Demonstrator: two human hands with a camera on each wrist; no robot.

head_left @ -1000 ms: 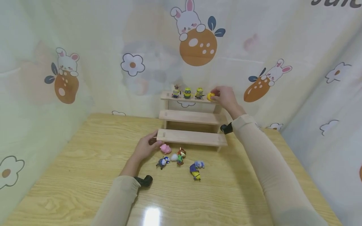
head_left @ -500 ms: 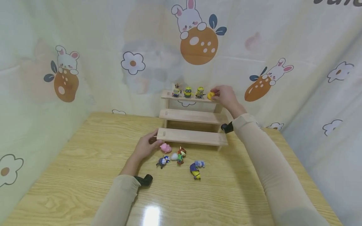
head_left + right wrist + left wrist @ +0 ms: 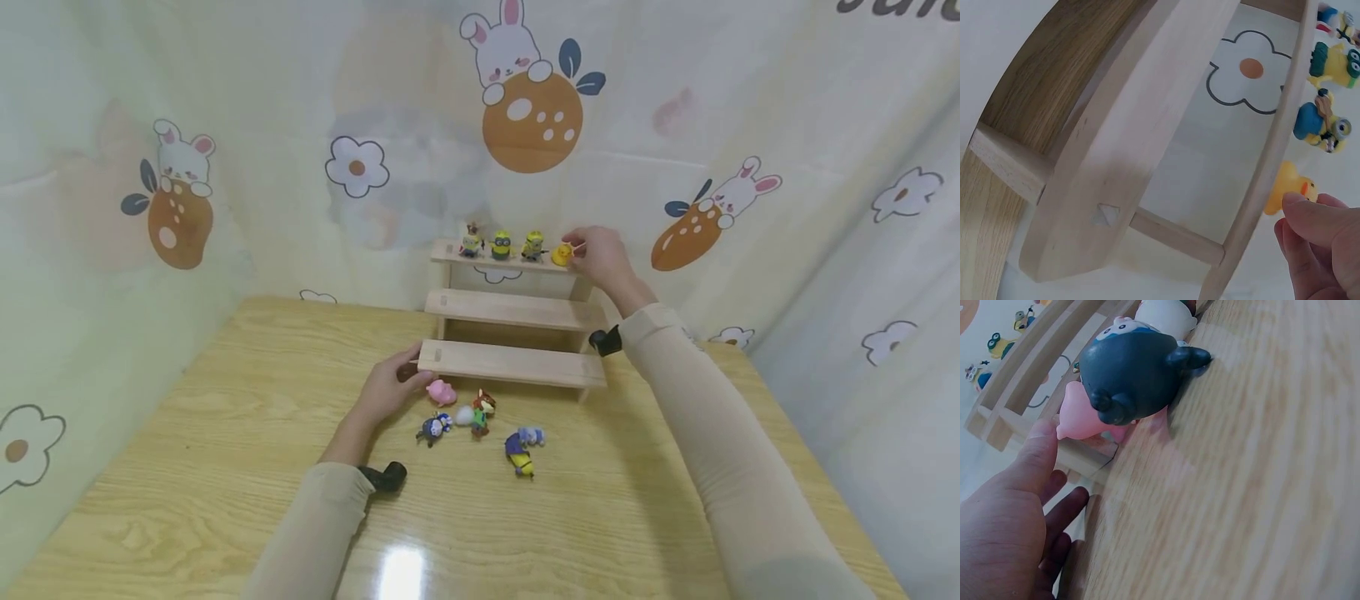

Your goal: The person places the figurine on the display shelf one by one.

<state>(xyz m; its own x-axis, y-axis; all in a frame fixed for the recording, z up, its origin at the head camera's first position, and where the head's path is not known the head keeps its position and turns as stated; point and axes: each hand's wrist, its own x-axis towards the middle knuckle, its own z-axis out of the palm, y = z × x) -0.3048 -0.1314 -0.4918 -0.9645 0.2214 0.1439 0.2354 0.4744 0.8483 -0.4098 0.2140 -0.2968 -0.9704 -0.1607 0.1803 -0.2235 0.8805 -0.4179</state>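
In the head view my right hand (image 3: 602,254) is at the right end of the top shelf of a small three-tier wooden stand (image 3: 510,308). Its thumb and fingers pinch a yellow rubber duck (image 3: 1288,186) standing on that shelf. Left of the duck, three minion figures (image 3: 501,245) stand in a row. My left hand (image 3: 386,387) is at the left end of the bottom shelf, fingers relaxed, thumb close to the shelf's corner and a pink pig figure (image 3: 1080,412). A dark blue figure (image 3: 1132,372) lies near the pig, large in the left wrist view.
On the wooden table (image 3: 225,500), before the stand, lie a fox figure (image 3: 482,415) in green, a white round piece (image 3: 464,416), a grey-blue figure (image 3: 532,436) and a yellow-and-blue minion (image 3: 519,457). A printed curtain (image 3: 420,100) hangs behind.
The right fingers have shifted slightly on the duck, so more of it shows and it faces further forward. The left hand stays at the stand; the head view has shifted slightly.
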